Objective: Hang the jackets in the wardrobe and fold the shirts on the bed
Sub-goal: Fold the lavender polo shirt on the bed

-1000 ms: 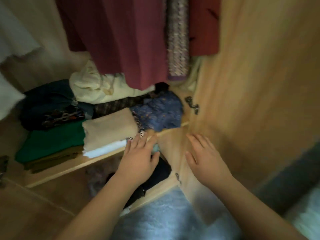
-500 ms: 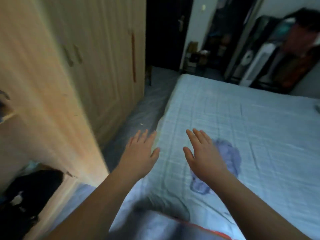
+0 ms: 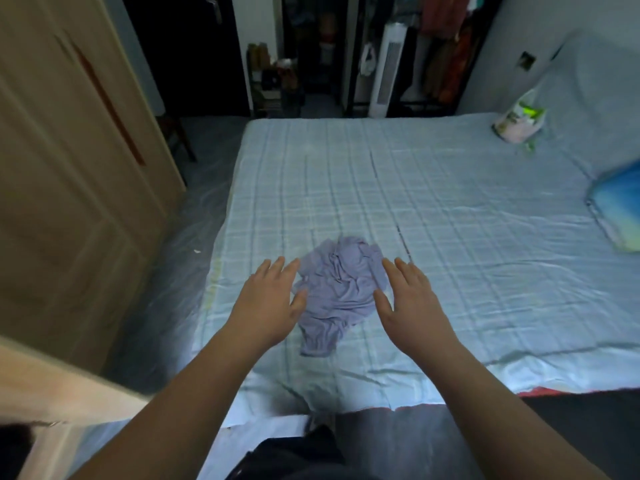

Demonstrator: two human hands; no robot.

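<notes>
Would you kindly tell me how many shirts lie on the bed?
1: a crumpled lavender shirt on the bed near its front edge, between the left hand and right hand. Others may lie out of view.

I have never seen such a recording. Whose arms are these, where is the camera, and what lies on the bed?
There is no machine here. A person wears a camera on the head, so you look forward and down along their two arms. The left hand and right hand are open and hold nothing. Between them a crumpled lilac shirt lies on the bed. A blue pillow and a bag lie at its far right. A wooden wardrobe stands on the left.
</notes>
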